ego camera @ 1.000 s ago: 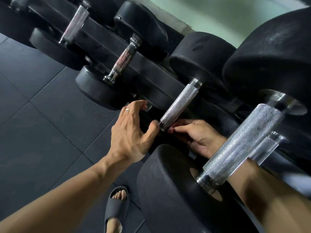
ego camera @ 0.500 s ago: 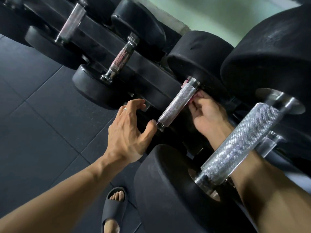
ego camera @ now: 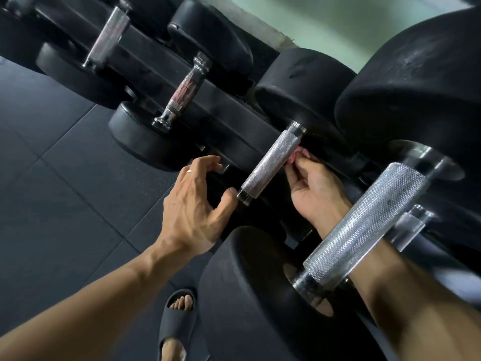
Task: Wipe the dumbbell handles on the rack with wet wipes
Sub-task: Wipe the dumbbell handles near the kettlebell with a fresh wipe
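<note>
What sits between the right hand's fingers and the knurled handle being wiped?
A crumpled pinkish wipe, pinched by the right hand against the handle's far side, seen in the head view.

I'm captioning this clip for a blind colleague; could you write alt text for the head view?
A right hand presses a pink wipe against a dumbbell handle on a rack, while the left hand braces the handle's near end with its thumb.

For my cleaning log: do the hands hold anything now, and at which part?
The right hand pinches a pinkish wipe at its lower end, against the dumbbell handle. The left hand holds nothing.
</note>
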Demonstrator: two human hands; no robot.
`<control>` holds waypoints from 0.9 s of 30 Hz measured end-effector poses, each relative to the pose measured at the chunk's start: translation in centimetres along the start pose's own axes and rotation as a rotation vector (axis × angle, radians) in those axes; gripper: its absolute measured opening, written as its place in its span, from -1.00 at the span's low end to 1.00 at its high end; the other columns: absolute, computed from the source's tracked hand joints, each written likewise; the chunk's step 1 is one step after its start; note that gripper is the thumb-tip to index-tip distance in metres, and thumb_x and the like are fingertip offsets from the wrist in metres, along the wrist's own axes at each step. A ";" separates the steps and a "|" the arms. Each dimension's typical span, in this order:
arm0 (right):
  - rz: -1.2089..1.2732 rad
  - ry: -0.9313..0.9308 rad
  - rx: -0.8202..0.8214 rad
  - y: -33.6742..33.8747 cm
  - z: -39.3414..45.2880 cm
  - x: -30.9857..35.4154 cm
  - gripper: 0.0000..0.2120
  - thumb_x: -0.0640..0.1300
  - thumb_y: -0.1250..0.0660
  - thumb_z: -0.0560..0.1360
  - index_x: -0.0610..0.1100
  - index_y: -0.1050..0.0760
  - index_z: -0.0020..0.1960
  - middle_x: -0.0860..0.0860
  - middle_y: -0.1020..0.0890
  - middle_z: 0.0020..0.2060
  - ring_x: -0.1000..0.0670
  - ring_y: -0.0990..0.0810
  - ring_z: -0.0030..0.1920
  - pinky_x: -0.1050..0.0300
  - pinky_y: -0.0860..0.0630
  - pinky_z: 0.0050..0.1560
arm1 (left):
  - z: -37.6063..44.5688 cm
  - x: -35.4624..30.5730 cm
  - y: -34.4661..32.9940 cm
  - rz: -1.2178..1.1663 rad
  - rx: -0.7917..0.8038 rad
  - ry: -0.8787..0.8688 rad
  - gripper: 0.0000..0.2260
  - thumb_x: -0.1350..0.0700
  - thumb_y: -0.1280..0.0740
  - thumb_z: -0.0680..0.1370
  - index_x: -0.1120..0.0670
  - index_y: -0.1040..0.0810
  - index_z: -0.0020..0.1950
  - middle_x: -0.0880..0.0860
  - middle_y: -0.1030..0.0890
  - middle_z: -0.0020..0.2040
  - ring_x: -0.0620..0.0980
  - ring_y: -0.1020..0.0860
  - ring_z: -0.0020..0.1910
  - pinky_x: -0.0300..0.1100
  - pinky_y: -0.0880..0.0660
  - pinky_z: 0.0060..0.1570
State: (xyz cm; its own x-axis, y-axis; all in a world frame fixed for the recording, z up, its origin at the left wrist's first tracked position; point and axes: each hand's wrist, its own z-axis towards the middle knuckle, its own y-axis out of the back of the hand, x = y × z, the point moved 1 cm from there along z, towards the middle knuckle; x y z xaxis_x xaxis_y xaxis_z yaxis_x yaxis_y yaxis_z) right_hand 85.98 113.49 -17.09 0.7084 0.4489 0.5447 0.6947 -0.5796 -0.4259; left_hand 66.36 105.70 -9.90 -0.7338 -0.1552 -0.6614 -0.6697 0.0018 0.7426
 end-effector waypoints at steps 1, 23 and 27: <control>-0.133 0.059 0.064 -0.2 0.4 0.3 -0.83 -0.27 -0.37 0.53 -0.07 -0.61 -0.19 0.10 -0.69 -0.26 0.08 -0.68 -0.18 0.20 -0.60 -0.02 | 0.0 0.0 0.0 -0.001 0.001 0.001 -0.44 -0.23 -0.14 0.39 0.01 -0.41 0.31 -0.21 -0.53 0.19 -0.16 -0.43 0.24 -0.24 -0.28 0.09; -0.050 -0.087 0.052 -0.6 0.5 1.0 -0.81 -0.45 -0.26 0.54 -0.24 -0.57 0.02 -0.09 -0.68 0.01 0.04 -0.66 -0.06 0.22 -0.60 -0.32 | -0.1 0.0 -0.1 0.013 -0.011 0.039 -0.37 -0.23 -0.15 0.38 0.03 -0.36 0.39 -0.17 -0.53 0.21 -0.13 -0.46 0.23 -0.22 -0.32 0.14; -0.357 -0.214 0.117 0.6 -0.8 -2.4 -0.77 -0.46 -0.21 0.55 -0.24 -0.59 0.03 -0.14 -0.69 -0.05 0.02 -0.67 -0.10 0.25 -0.62 -0.30 | -0.2 -0.1 0.0 0.025 -0.001 0.040 -0.37 -0.24 -0.15 0.38 0.02 -0.37 0.39 -0.15 -0.54 0.22 -0.13 -0.45 0.24 -0.23 -0.32 0.14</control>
State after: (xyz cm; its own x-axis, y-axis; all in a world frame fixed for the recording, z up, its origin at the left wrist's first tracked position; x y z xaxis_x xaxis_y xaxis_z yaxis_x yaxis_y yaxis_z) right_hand 84.65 111.50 -18.07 0.4226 0.7452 0.5158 0.9015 -0.2869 -0.3241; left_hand 66.45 105.56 -9.85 -0.7449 -0.1945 -0.6382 -0.6514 0.0047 0.7588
